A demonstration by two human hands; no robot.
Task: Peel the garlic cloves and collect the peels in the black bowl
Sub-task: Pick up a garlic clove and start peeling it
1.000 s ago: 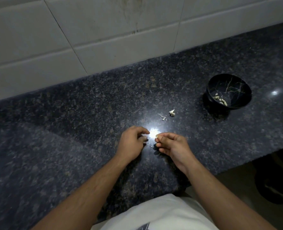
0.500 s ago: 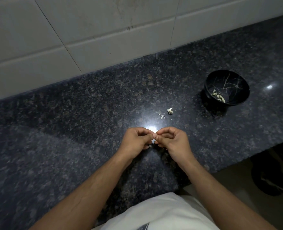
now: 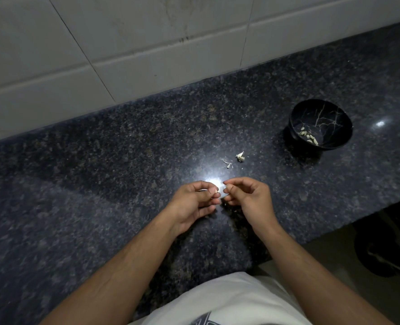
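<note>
Garlic peeling takes place on a dark speckled desk (image 3: 100,184) below a tiled wall (image 3: 124,55). Far right of the hands stands the black bowl (image 3: 320,125) with pale peels (image 3: 309,136) inside. The left hand (image 3: 194,202) pinches a small garlic clove (image 3: 216,190); just beside it, the right hand (image 3: 250,198) pinches a tiny pale bit, too small to identify. Beyond the hands, toward the bowl, loose scraps (image 3: 240,157) lie on the desk.
</note>
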